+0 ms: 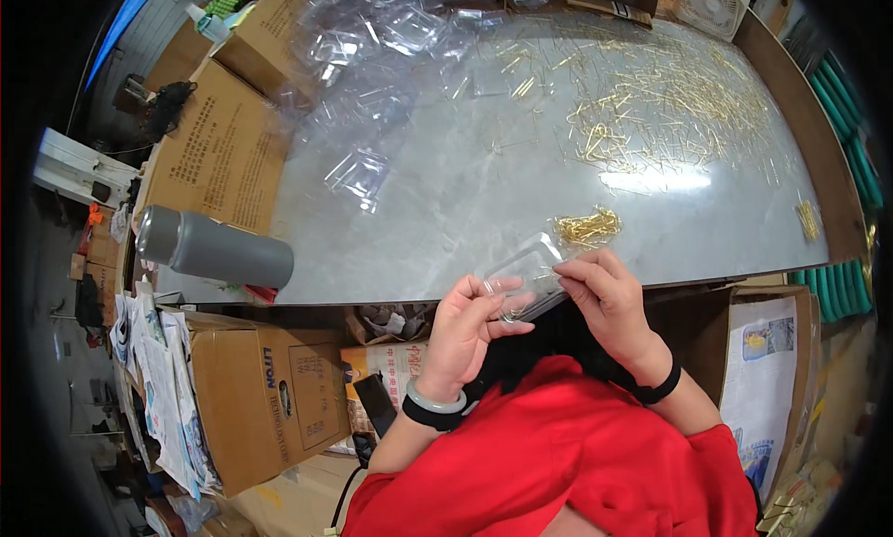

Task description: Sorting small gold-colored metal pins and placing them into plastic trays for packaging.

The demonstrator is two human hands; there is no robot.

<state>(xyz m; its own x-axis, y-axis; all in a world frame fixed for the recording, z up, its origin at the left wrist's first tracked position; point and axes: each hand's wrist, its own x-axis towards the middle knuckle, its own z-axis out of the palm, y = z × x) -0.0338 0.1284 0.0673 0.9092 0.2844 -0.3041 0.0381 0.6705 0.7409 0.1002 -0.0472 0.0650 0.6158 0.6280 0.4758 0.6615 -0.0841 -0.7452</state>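
Note:
Just past the table's front edge, my left hand grips a clear plastic clamshell pack, its thumb and fingers closed around the near left part. Thin gold-coloured wire pieces seem to lie inside, though glare blurs them. At the pack's right side, the fingertips of my right hand are pinched together on its edge; whether they also hold a wire piece cannot be made out. Right behind the pack, a bundle of gold wire hooks rests on the grey tabletop.
Loose gold hooks spread over the table's right half. Empty clear packs heap at the back left. A grey bottle lies by a cardboard box on the left. Another box stands below; a small fan is behind.

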